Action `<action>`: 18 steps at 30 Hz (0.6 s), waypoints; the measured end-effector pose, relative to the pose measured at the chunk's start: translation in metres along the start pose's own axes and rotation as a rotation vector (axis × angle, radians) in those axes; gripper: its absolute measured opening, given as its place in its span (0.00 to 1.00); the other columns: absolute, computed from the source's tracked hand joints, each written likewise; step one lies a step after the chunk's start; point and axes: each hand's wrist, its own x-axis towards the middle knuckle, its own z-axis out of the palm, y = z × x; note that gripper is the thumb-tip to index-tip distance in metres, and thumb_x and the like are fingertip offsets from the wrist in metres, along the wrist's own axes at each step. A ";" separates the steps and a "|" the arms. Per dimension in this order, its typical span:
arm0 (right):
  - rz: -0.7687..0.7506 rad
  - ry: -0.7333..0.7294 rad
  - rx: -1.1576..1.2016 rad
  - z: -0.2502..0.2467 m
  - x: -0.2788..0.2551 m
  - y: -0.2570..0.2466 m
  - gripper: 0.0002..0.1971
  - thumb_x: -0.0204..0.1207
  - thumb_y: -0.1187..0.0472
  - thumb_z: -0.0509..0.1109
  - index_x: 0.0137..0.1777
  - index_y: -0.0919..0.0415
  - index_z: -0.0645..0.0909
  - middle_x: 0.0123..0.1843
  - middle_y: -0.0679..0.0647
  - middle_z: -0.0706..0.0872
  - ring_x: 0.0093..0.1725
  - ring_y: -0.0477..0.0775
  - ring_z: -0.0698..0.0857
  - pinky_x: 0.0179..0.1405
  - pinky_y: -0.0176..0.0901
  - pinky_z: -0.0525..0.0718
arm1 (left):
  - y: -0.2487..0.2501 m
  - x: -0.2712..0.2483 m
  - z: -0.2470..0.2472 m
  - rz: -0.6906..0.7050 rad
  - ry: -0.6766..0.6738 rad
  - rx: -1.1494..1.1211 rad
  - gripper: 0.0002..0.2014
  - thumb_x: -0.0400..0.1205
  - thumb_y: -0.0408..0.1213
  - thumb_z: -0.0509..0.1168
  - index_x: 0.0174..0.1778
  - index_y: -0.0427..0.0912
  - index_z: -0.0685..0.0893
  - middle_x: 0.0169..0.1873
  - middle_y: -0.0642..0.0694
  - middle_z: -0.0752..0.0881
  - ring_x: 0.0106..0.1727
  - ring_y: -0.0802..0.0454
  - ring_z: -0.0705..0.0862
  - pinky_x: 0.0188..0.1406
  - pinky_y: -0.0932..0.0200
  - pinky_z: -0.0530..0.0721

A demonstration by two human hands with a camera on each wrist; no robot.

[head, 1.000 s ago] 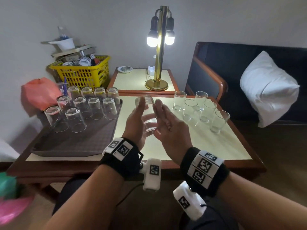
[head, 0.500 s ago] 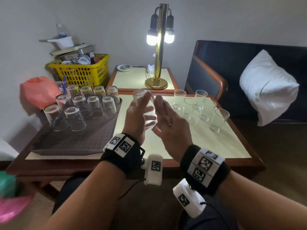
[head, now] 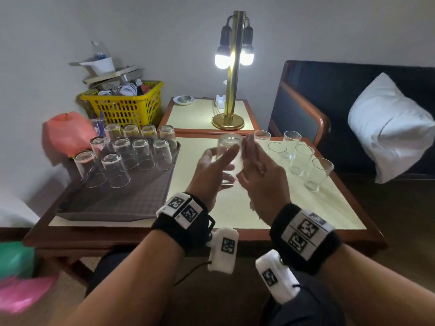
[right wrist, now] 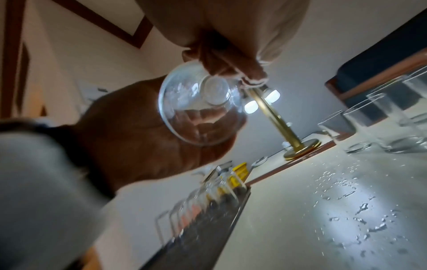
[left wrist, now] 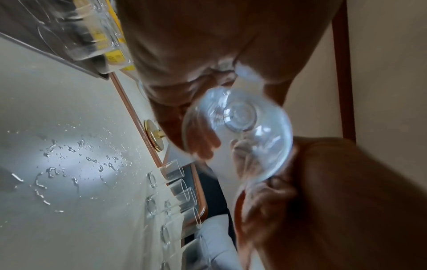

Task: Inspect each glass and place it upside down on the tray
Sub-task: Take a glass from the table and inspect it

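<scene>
I hold one clear glass (head: 229, 151) in the air over the table between both hands, its base up and its mouth toward my wrists. My left hand (head: 209, 170) wraps it from the left with the thumb across its front. On the right side, my right hand (head: 261, 175) holds it with fingertips near the base. Both wrist views look into the glass's (left wrist: 238, 135) open mouth (right wrist: 201, 109). The dark tray (head: 117, 203) at left carries several upside-down glasses (head: 141, 154). Several upright glasses (head: 301, 158) stand on the table at the right.
Water drops (right wrist: 346, 210) lie on the cream table top (head: 235, 208) under my hands. A lit brass lamp (head: 231, 90) stands on the side table behind. A yellow basket (head: 124, 107) sits behind the tray, and a dark bench with a white pillow (head: 388, 128) is at the right.
The glass has risen slightly between my hands and turned more upright, base up. Glasses on the tray and table have not moved.
</scene>
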 end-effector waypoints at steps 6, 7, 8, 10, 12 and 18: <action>0.041 0.049 0.001 -0.011 0.010 0.000 0.29 0.83 0.47 0.66 0.84 0.47 0.70 0.78 0.45 0.80 0.58 0.45 0.90 0.45 0.38 0.91 | -0.003 -0.001 0.004 -0.073 -0.128 0.002 0.29 0.80 0.62 0.70 0.68 0.43 0.78 0.56 0.34 0.89 0.50 0.40 0.90 0.51 0.47 0.88; 0.032 0.043 0.012 -0.010 0.008 -0.002 0.29 0.84 0.50 0.67 0.85 0.47 0.69 0.79 0.45 0.79 0.63 0.47 0.88 0.48 0.40 0.92 | 0.000 0.001 0.003 -0.035 -0.097 0.016 0.33 0.75 0.62 0.72 0.68 0.43 0.78 0.54 0.36 0.88 0.46 0.43 0.89 0.46 0.51 0.87; 0.007 -0.002 0.003 -0.006 0.002 -0.002 0.29 0.85 0.54 0.69 0.85 0.47 0.68 0.79 0.45 0.78 0.67 0.48 0.86 0.52 0.42 0.92 | 0.002 0.002 0.002 0.007 -0.040 0.007 0.33 0.73 0.63 0.72 0.68 0.45 0.79 0.52 0.38 0.87 0.44 0.46 0.88 0.42 0.53 0.87; -0.034 -0.070 -0.009 0.000 -0.006 0.002 0.30 0.84 0.56 0.71 0.85 0.47 0.69 0.80 0.42 0.77 0.73 0.45 0.83 0.63 0.52 0.89 | 0.004 0.003 0.000 -0.007 0.010 -0.065 0.27 0.79 0.67 0.68 0.63 0.49 0.81 0.54 0.40 0.86 0.49 0.44 0.88 0.46 0.49 0.87; -0.003 -0.022 -0.007 -0.003 0.002 -0.001 0.30 0.81 0.45 0.68 0.83 0.47 0.72 0.78 0.44 0.80 0.65 0.42 0.87 0.58 0.51 0.91 | 0.003 -0.001 0.002 -0.084 -0.062 -0.098 0.22 0.87 0.65 0.59 0.62 0.50 0.80 0.55 0.37 0.88 0.55 0.38 0.89 0.57 0.41 0.87; -0.071 -0.122 -0.082 0.000 -0.011 0.000 0.32 0.84 0.65 0.71 0.85 0.50 0.67 0.76 0.33 0.75 0.64 0.30 0.83 0.58 0.34 0.87 | -0.003 0.001 -0.001 -0.012 0.052 -0.164 0.23 0.84 0.66 0.63 0.61 0.50 0.80 0.56 0.38 0.87 0.49 0.44 0.89 0.47 0.48 0.87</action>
